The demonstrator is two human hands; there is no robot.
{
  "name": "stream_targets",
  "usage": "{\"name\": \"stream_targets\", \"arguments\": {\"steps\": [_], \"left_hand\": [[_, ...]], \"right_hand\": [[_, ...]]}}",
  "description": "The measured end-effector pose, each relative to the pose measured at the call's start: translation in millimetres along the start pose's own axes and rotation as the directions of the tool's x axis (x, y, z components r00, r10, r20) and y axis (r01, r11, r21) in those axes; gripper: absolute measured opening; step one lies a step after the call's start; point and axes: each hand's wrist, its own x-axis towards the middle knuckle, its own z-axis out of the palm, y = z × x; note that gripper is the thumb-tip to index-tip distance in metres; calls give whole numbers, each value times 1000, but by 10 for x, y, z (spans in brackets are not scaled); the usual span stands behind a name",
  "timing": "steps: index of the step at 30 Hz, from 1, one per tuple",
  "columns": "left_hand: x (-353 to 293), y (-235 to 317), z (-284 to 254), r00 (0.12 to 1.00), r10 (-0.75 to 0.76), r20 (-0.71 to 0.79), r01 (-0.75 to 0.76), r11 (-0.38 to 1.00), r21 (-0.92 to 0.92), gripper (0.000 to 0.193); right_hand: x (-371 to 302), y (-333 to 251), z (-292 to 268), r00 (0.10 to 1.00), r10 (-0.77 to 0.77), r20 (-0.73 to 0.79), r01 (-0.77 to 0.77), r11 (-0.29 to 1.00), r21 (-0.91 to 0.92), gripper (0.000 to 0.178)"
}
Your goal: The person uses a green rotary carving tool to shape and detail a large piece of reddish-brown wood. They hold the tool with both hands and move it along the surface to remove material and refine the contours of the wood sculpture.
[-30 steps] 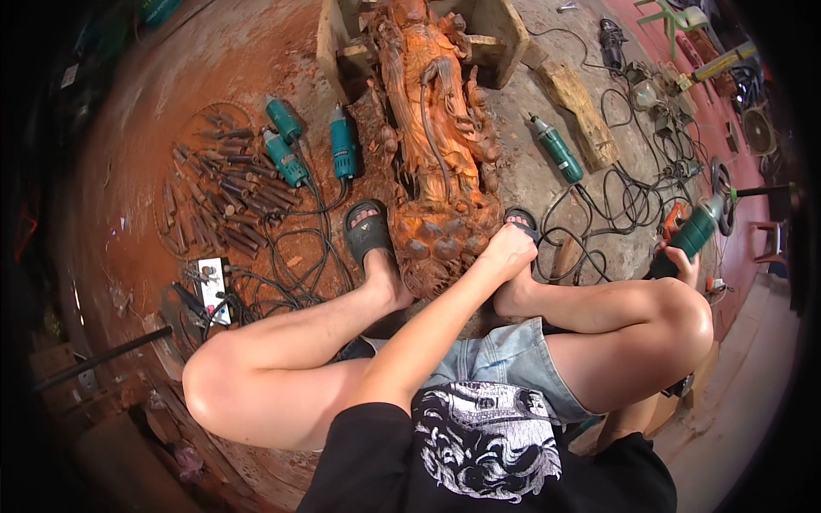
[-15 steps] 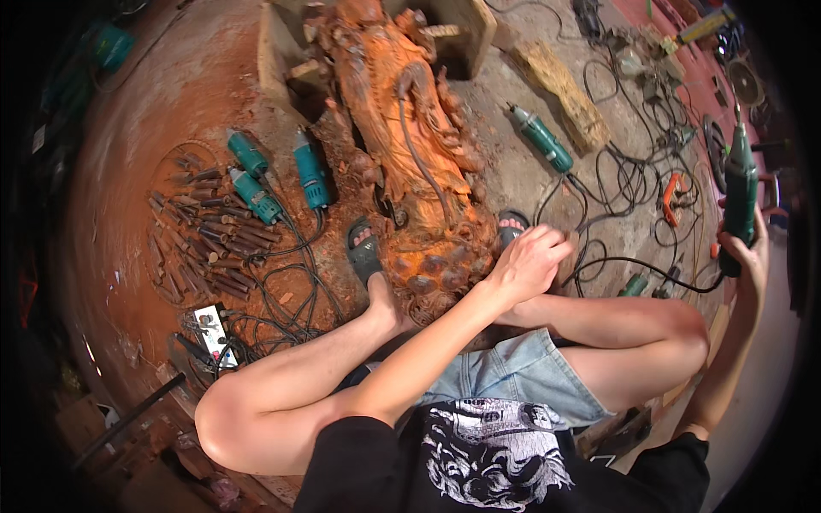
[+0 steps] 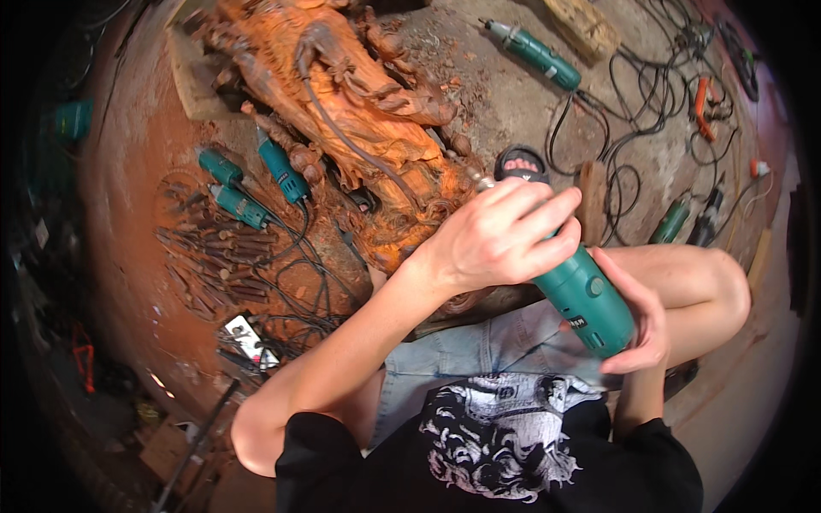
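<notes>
A green die grinder (image 3: 586, 299) is held in front of my lap, tilted with its metal tip toward the upper left. My left hand (image 3: 505, 235) wraps round its front end, fingers curled over the body. Cupped about its rear end is my right hand (image 3: 643, 323), thumb and fingers on either side. Just beyond the tip stands a large orange-brown wood carving (image 3: 342, 111), its near part partly hidden behind my left hand and forearm. Whether the tip carries a bit I cannot tell.
Several green grinders lie about, one (image 3: 539, 56) at the far right and one (image 3: 282, 168) left of the carving. A pile of brown rods (image 3: 227, 256) lies at left, near a white power strip (image 3: 250, 340). Black cables (image 3: 637, 128) coil at right, below a wood block (image 3: 586, 26).
My right hand has brought the green grinder in from the far right to my lap. My left hand has closed round its front end. The view has shifted, moving the carving up and left.
</notes>
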Motion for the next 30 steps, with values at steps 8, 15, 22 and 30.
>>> {"name": "stream_targets", "arguments": {"steps": [8,15,22,30], "left_hand": [[53,-110,4,991,-53,120,46,997,62,34],[-52,-338,-35,932,-202,300,169,977,130,34],[-88,-400,-87,911,-291,292,252,954,165,37],[-99,-430,-51,918,-335,213,306,939,157,33]], "right_hand": [[325,-150,-96,999,-51,16,54,975,-213,108],[813,21,396,896,-394,-204,115,649,-752,65],[950,66,410,906,-393,-160,128,613,-779,66],[1010,26,430,911,-378,-167,108,608,-787,66]]}}
